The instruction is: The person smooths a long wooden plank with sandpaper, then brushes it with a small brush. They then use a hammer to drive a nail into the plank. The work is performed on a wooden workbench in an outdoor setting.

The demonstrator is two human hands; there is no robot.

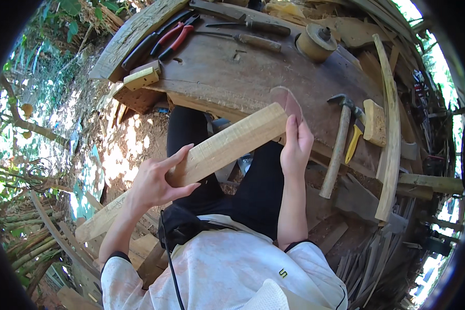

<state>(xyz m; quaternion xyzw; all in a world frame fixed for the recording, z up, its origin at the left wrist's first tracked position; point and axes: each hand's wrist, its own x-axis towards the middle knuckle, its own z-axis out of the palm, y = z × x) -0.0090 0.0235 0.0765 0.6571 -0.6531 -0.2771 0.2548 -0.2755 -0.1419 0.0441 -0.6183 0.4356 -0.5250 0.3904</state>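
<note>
A pale squared wooden block (pixel 232 143) is held slantwise above my lap. My left hand (pixel 157 178) grips its lower left end, with the thumb below and the fingers above. At the upper right end, my right hand (pixel 297 147) is closed on a reddish-brown sheet of sandpaper (pixel 288 101), pinched close to the block's end. The sheet curls up over the table's edge. Behind my left wrist, a pale board (pixel 101 221) with faint marks slants down; I cannot tell whether it joins the block.
The brown worktable (pixel 227 67) carries red-handled pliers (pixel 175 39), a wooden-handled tool (pixel 258 42), a round wooden piece (pixel 316 42), a hammer (pixel 336 150), a yellow-handled tool (pixel 353 144) and a small wood block (pixel 374 123). A long curved strip (pixel 392 129) lies at the right.
</note>
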